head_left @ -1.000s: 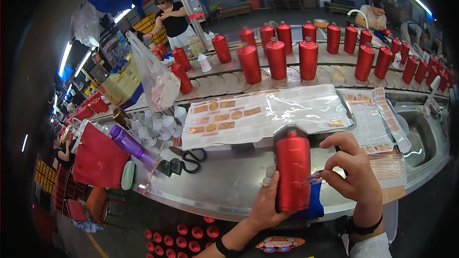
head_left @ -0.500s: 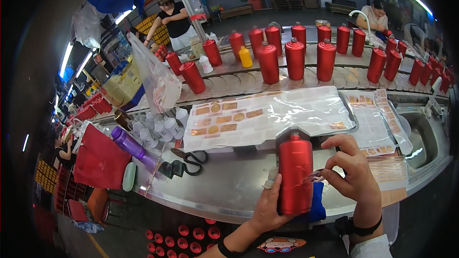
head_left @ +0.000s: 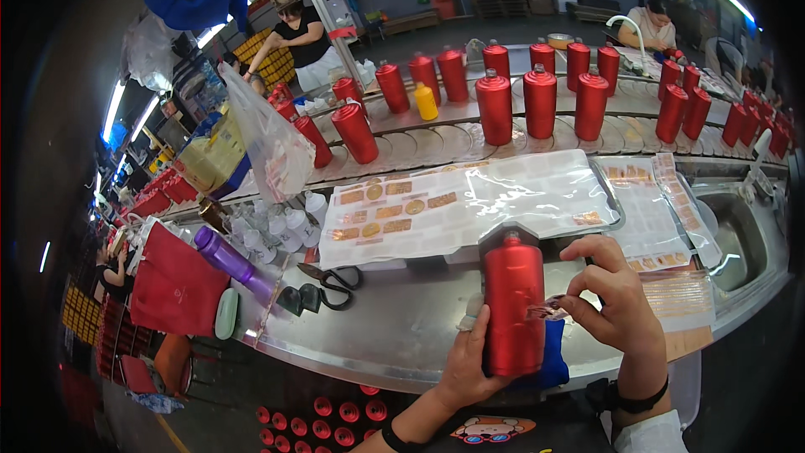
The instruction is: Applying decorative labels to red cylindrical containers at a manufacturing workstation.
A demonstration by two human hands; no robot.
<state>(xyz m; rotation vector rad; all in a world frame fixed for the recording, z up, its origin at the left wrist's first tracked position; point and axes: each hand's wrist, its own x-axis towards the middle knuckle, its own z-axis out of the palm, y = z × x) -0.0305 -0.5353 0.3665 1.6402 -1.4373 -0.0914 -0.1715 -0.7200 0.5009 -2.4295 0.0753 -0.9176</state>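
In the lower centre of the frame, your left hand (head_left: 471, 361) wraps around the lower back of an upright red metal bottle (head_left: 513, 304), fingers closed on it, holding it just above the near edge of a steel worktable (head_left: 394, 327). Your right hand (head_left: 616, 298) is at the bottle's right side, thumb and fingers pinched shut on a small foil sticker (head_left: 549, 310) that touches the bottle's wall. A blue cloth (head_left: 549, 356) lies under the bottle's base.

Just behind the bottle, across the middle of the frame, lies a clear plastic sheet of gold labels (head_left: 453, 205). To the left of it, black scissors (head_left: 331, 285) rest on the table, and farther left lie a purple bottle (head_left: 226, 253) and a red bag (head_left: 172, 289).

Across the upper part of the frame a curved conveyor (head_left: 444, 138) carries a row of matching red bottles (head_left: 541, 101) and one yellow bottle (head_left: 427, 101). A person in a black top (head_left: 302, 38) leans over at upper left; another person (head_left: 650, 25) is at upper right.
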